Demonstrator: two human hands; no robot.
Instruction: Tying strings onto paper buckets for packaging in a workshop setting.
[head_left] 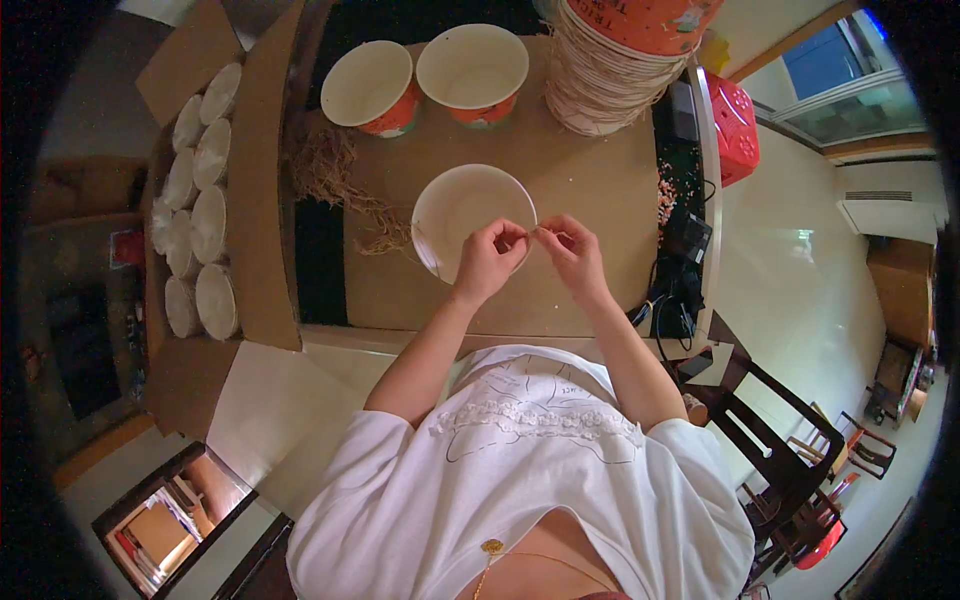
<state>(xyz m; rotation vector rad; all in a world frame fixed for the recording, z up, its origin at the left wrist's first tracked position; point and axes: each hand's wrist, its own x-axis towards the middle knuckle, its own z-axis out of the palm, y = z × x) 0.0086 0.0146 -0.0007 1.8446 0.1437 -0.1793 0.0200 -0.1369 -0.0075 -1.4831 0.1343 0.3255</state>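
A paper bucket (450, 215) with a white inside stands in front of me, its mouth facing up. Over its near right rim, my left hand (490, 258) and my right hand (572, 258) meet with thumbs and fingertips pinched together. Whatever is between the fingertips is too small to make out. A thin strand runs by the bucket's left rim, close to loose ends of a tangled bundle of brown twine (325, 172). Two more buckets, an orange-printed left one (368, 85) and a similar right one (473, 68), stand upright beyond.
A tall stack of orange buckets (605, 75) with twine hanging round it rises at the far right. Cables and black adapters (688, 240) lie along the right edge, near small pinkish bits (667, 195). At left, an open cardboard box (262, 180) holds several wrapped white stacks (210, 225).
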